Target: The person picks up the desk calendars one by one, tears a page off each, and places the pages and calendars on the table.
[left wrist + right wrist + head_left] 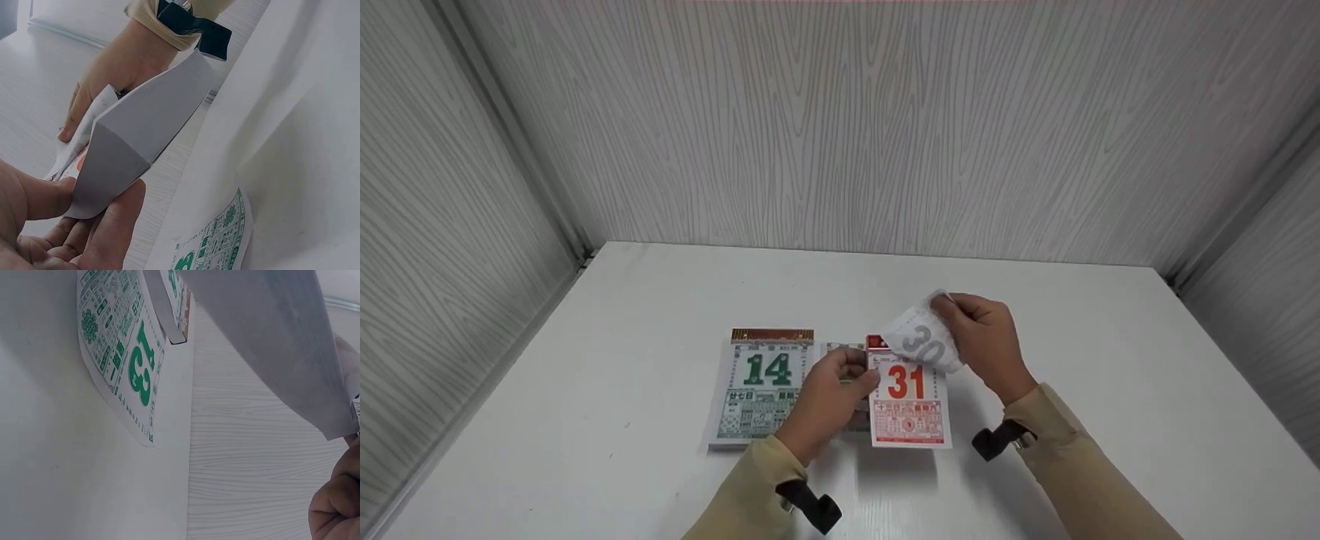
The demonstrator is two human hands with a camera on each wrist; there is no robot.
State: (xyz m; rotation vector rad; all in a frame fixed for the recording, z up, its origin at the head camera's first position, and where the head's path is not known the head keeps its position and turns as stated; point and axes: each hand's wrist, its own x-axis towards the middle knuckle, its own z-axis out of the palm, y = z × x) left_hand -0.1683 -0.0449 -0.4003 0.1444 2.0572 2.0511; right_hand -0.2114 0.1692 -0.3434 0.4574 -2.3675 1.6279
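Observation:
My left hand (829, 401) grips the left edge of a tear-off calendar (911, 420) that shows a red 31 and hangs above the table. In the left wrist view its thick page block (143, 109) sits between thumb and fingers. Up at the calendar's top right, my right hand (990, 337) pinches a thin calendar sheet (907, 326) with a grey 30 on it. That sheet is folded back over the red header, and it overlaps the top of the 31 page in the head view.
Left of the hands lies a second calendar (757, 409) with a green 14 and a brown header. Beside it, partly hidden behind my left hand, a loose sheet with a green 13 (143, 382) lies on the white table (622, 360). Wood-grain panels (840, 135) stand around the table.

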